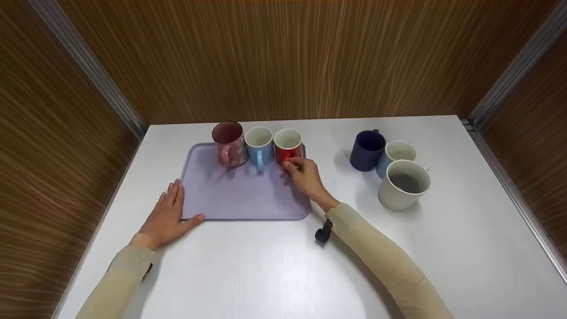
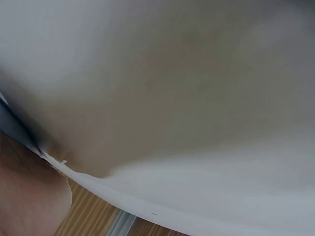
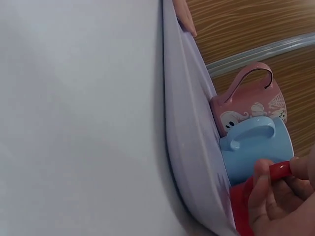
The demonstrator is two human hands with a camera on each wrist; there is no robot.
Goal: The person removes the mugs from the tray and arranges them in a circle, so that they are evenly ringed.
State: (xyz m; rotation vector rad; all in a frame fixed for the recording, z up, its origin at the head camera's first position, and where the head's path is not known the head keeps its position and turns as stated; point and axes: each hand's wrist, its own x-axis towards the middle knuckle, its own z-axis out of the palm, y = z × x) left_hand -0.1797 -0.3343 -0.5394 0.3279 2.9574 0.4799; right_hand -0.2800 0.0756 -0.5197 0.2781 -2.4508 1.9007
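Note:
My right hand pinches the handle of a red mug at the back right of a lilac tray. The mug stands upright with its handle toward me. Close on its left is a light blue mug, then a pink mug with a dark red inside. In the right wrist view the pink mug bears white ghost-like figures. My left hand lies flat by the tray's front left corner, fingers straight along its left edge, thumb at the front edge. The left wrist view shows mostly blurred table.
Right of the tray, a navy mug, a mug with a light blue outside and a larger white mug stand close together on the white table. Wood-grain panels enclose the table at the back and sides.

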